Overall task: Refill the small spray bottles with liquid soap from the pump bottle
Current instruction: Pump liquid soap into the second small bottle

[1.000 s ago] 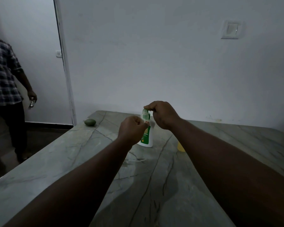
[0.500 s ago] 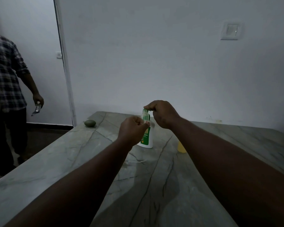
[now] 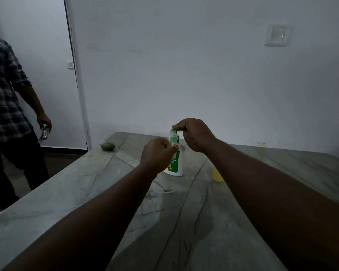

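A white pump bottle (image 3: 177, 163) with a green label stands upright on the marble table (image 3: 86, 192). My right hand (image 3: 196, 133) is closed over its green pump head (image 3: 173, 131), thumb and fingers pinching the top. My left hand (image 3: 158, 153) is a fist just left of the bottle, its fingertips holding a small clear spray bottle (image 3: 173, 138) up under the nozzle. Most of that small bottle is hidden by my fingers. A small yellow bottle (image 3: 217, 175) stands to the right, partly behind my right forearm.
A thin white tube-like piece (image 3: 164, 191) lies on the table in front of the pump bottle. A green rounded object (image 3: 107, 146) sits at the far left corner. A person in a checked shirt (image 3: 6, 98) stands left of the table, something shiny in one hand.
My hands have stayed almost still on the pump bottle. The person at the left has shifted and swung the arm with the shiny object.
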